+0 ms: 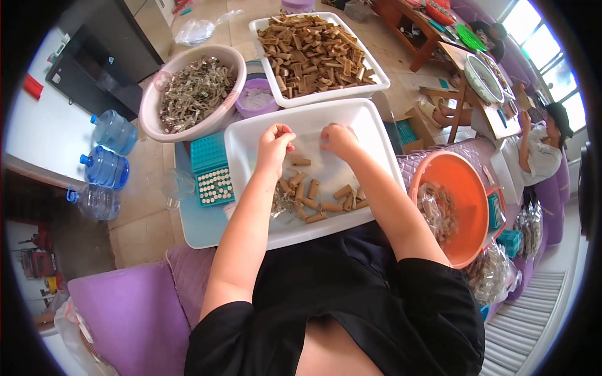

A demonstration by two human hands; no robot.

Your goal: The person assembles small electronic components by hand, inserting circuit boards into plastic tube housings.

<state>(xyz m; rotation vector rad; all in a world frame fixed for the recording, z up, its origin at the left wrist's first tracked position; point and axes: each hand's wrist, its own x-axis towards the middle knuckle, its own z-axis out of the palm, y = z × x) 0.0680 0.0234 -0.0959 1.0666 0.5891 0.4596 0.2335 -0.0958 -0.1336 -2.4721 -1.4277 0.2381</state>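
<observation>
Both bare hands are over a white plastic tray on my lap. My left hand is closed in a pinch over the tray's left part; what lies between its fingertips, if anything, is too small to make out. To its right, my right hand is curled closed, its fingertips partly hidden. Just below the hands lies a single short brown tube-like piece. More brown pieces are scattered along the tray's near side, beside a small heap of shiny silvery bits.
Past the tray stand a white bin of brown pieces, a pink basin of silvery pieces and a purple bowl. A teal case with white round pieces lies left; an orange basin stands right. Another person sits far right.
</observation>
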